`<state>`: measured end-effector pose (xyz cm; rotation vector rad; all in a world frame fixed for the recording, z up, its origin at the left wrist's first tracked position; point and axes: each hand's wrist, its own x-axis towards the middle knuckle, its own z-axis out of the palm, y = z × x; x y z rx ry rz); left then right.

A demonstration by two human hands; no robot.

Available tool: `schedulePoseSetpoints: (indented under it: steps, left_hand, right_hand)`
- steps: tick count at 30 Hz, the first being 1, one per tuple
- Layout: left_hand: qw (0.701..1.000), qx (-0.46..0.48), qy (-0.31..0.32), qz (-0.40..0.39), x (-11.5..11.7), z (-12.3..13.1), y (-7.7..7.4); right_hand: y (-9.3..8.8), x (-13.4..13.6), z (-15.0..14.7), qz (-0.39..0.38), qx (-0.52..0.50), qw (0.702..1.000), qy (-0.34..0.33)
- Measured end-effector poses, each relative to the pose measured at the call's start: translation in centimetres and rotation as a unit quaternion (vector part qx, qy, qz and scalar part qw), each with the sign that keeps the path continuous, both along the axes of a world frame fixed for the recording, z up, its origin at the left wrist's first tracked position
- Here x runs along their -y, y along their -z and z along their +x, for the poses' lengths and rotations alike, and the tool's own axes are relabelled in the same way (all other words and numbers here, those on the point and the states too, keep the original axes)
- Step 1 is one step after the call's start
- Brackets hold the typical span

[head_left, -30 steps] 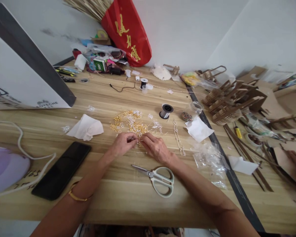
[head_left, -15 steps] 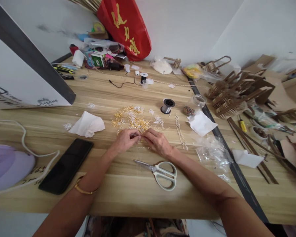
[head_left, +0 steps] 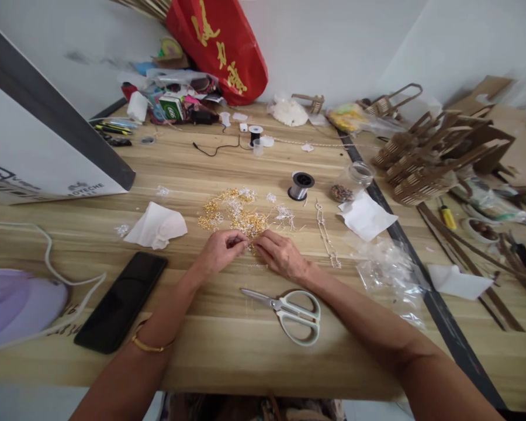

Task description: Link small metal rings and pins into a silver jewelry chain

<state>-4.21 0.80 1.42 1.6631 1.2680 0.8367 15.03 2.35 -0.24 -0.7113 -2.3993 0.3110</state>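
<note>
- Table point(head_left: 219, 368), pale striped wood, set against a plain white wall point(head_left: 328, 47); a dark strip point(head_left: 447, 321) runs along its right part.
- Left hand point(head_left: 221, 250): thumb and forefinger brought together at the tips; whether a piece is pinched there is too small to tell. Gold-toned bracelet point(head_left: 151, 346) on the forearm.
- Right hand point(head_left: 283, 254): fingers bent, tips just beside those of the left; grip hidden beneath, contents cannot be told.
- Small metal pieces point(head_left: 249, 222), gold and silver in colour, many: loose heap on the table, directly beyond both hands.
- Scissors point(head_left: 300, 316), one pair, pale green handles: flat on the near side of the hands, blades together, tips to the left.
- Linked strand point(head_left: 321, 231), silver-toned: laid lengthwise, right of the heap.
- Spool point(head_left: 301, 186), black-rimmed, wound in grey: upright, beyond the strand.
- Jar point(head_left: 360, 174), clear, with dark mixed beads point(head_left: 342, 193): right of the spool.
- Phone point(head_left: 121, 301), black, screen dark: left of the left forearm.
- White paper point(head_left: 155, 225), creased: beyond the phone.
- Bag point(head_left: 221, 52), red, gold characters: far edge, by the wall.
</note>
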Motion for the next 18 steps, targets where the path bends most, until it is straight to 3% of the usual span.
schedulePoseSetpoints:
  steps: [12, 18]
  left_hand:
    - [0.998, 0.018, -0.056, 0.017, -0.5, -0.6, 0.7]
    - [0.991, -0.076, -0.063, 0.094, -0.5, -0.9, 0.1]
  right_hand:
    - [0.8, -0.6, 0.3, -0.027, -0.046, 0.999, 0.004]
    - [1.2, -0.7, 0.5, -0.020, -0.058, 0.998, -0.001]
